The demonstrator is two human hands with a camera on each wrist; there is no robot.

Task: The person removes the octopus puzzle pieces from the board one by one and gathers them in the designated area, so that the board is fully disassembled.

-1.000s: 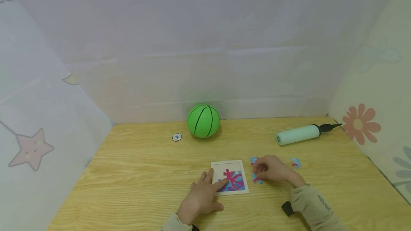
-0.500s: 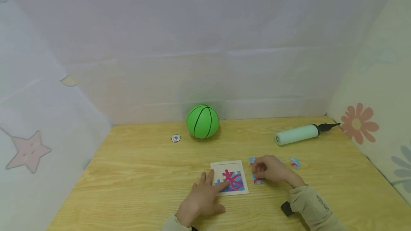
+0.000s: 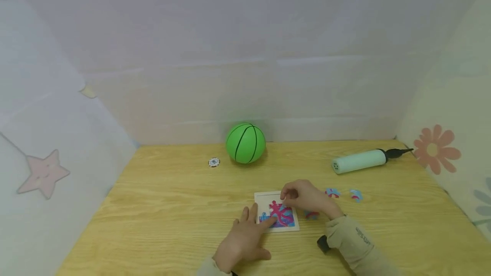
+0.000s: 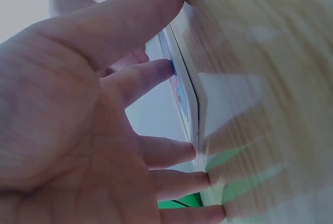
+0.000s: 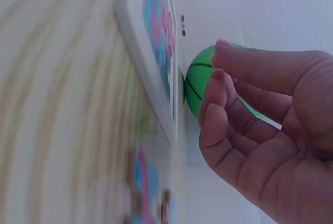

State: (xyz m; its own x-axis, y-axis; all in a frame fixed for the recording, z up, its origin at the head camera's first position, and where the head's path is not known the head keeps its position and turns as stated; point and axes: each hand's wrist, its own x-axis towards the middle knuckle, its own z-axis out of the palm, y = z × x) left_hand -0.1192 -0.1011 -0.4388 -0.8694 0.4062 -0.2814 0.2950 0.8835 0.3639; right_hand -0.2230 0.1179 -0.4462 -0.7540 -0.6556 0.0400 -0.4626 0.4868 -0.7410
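Observation:
A small octopus jigsaw sits in a white tray (image 3: pixel 258 199); its pink and blue pieces (image 3: pixel 283 216) fill the lower part. My left hand (image 3: pixel 245 240) spreads straight fingers at the tray's left side, index fingertip touching the pieces, as the left wrist view also shows. My right hand (image 3: pixel 307 195) hovers over the tray's upper right, thumb and fingertips drawn together, other fingers curled. I cannot tell whether a piece is between these fingertips. Right of the tray lie loose puzzle pieces: one (image 3: pixel 311 215) partly under the right hand, another (image 3: pixel 332 193) beyond it, a third (image 3: pixel 356 195) farther right.
A green ball (image 3: pixel 245 143) rests by the back wall, with a poker chip (image 3: pixel 214 162) to its left. At the back right lies a pale green hand pump (image 3: pixel 360 162) with a black nozzle. Patterned cloth walls enclose the wooden table (image 3: pixel 172 208).
My right hand has moved left from above the loose pieces to over the tray's upper right. The left hand keeps its place on the puzzle. The head view has shifted slightly.

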